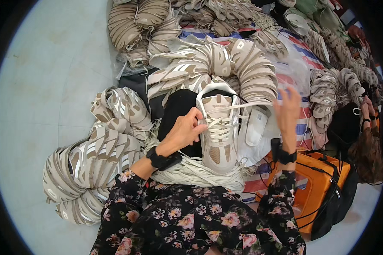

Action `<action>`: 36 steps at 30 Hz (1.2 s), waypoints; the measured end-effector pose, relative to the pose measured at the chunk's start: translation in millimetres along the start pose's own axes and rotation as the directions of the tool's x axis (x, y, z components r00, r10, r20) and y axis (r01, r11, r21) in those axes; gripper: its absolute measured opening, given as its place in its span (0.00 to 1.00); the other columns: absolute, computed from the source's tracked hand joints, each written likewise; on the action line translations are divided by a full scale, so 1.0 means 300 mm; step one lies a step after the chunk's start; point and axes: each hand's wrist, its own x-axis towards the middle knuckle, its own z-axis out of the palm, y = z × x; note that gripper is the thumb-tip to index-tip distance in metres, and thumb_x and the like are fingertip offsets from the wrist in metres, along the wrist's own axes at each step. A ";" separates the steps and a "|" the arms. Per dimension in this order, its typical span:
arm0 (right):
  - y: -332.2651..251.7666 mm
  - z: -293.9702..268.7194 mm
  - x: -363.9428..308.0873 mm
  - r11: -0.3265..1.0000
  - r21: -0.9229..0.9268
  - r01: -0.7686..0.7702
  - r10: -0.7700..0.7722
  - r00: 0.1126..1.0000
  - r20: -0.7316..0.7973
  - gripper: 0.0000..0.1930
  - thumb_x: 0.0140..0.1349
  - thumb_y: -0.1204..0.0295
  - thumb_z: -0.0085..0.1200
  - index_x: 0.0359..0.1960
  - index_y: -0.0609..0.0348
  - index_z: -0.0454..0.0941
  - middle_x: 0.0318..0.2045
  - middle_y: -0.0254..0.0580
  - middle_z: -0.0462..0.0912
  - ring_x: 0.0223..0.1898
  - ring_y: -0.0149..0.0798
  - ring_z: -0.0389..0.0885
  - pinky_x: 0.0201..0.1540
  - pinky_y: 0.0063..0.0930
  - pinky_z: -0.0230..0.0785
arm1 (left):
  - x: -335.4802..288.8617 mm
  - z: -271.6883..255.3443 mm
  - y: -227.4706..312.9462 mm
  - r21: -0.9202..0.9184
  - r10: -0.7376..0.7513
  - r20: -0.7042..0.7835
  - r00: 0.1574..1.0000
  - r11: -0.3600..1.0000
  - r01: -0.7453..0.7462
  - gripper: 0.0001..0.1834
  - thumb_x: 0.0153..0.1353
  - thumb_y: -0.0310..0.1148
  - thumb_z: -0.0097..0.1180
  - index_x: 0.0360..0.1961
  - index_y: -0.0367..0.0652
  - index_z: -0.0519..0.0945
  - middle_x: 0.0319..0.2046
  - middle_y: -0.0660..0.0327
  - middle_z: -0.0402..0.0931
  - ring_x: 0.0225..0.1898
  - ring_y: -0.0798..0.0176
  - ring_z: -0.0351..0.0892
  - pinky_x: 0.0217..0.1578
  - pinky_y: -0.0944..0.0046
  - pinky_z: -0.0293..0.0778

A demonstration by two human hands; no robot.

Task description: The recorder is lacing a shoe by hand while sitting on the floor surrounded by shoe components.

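Note:
A cream and tan sneaker point(220, 146) lies in front of me, toe toward me, its cream shoelace point(219, 128) threaded through the lower eyelets. My left hand point(184, 131) grips the sneaker's left side, fingers curled and thumb by the lacing. Off to the right, my right hand point(287, 109) is raised and blurred by motion. A stretch of lace runs from the sneaker's upper eyelets to its fingers, which look closed on it. Beneath the toe a thick bundle of cream laces point(191, 171) lies across my lap.
Nested shoe uppers point(255, 70) curve behind the sneaker; more stacks point(93, 165) lie at left. A white insole-shaped piece point(256, 126) is right of the sneaker. An orange crate point(315, 182) with black cords stands at right. Another person's hands point(367, 108) show at far right.

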 end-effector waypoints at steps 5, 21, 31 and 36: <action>-0.261 0.065 0.013 0.812 0.530 0.243 -0.348 0.931 0.107 0.17 0.46 0.76 0.58 0.41 0.60 0.73 0.49 0.49 0.68 0.54 0.50 0.64 0.55 0.40 0.58 | 0.016 -0.113 0.063 0.657 0.491 -0.117 0.863 0.690 -0.304 0.10 0.53 0.32 0.55 0.33 0.37 0.72 0.20 0.50 0.74 0.24 0.47 0.74 0.25 0.56 0.69; -0.145 0.113 0.052 0.657 0.746 0.107 -0.544 0.753 0.371 0.22 0.45 0.74 0.61 0.45 0.51 0.71 0.31 0.39 0.69 0.33 0.44 0.71 0.34 0.33 0.64 | 0.271 0.119 -0.004 0.668 0.759 0.069 0.648 0.447 -0.595 0.03 0.41 0.33 0.61 0.20 0.51 0.80 0.24 0.67 0.69 0.33 0.61 0.66 0.37 0.59 0.59; -0.150 0.100 0.049 0.585 0.807 -0.084 -0.473 0.773 0.423 0.21 0.42 0.74 0.62 0.41 0.53 0.72 0.32 0.38 0.70 0.33 0.42 0.71 0.35 0.31 0.65 | 0.295 0.133 0.001 0.665 0.738 0.192 0.647 0.388 -0.639 0.02 0.46 0.32 0.56 0.23 0.49 0.77 0.26 0.68 0.70 0.35 0.61 0.66 0.41 0.60 0.58; -0.133 0.118 0.090 0.605 0.796 -0.012 -0.569 0.692 0.444 0.15 0.45 0.69 0.60 0.37 0.55 0.75 0.28 0.37 0.70 0.32 0.36 0.71 0.34 0.28 0.65 | 0.177 0.033 0.063 0.969 0.755 0.041 0.654 0.129 -0.210 0.03 0.44 0.32 0.55 0.22 0.47 0.76 0.27 0.61 0.71 0.37 0.56 0.67 0.40 0.55 0.60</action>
